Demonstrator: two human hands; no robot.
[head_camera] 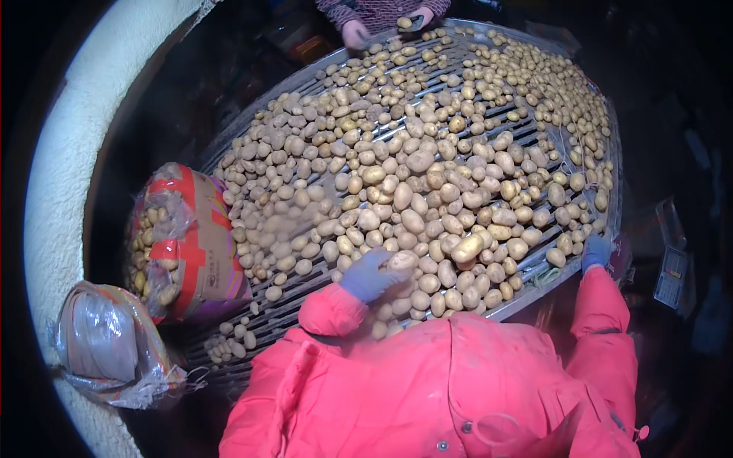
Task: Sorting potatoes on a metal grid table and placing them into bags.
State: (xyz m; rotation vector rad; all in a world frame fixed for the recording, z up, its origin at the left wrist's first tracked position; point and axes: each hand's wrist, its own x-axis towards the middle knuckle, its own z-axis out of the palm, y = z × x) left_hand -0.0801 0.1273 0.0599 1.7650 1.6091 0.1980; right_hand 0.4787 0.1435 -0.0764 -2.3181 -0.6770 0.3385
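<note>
My left hand (371,277), in a blue glove, reaches over a heap of potatoes in front of my red jacket. Between its thumb and fingers sits a large potato (402,261). A longer yellowish potato (468,248) lies on top of the heap to the right. My right hand (596,252), also gloved in blue, is at the right corner of the slatted metal sorting table, beside its rim (532,296). Its fingers are too small and blurred to show whether they grip anything.
A taped carton-and-plastic sack (197,246) filled with potatoes stands at the table's left end. Folded clear plastic bags (109,338) rest on a pale curved ledge (63,189). Across the table, a person's hand (422,17) holds a potato. A scale-like device (671,276) is at right.
</note>
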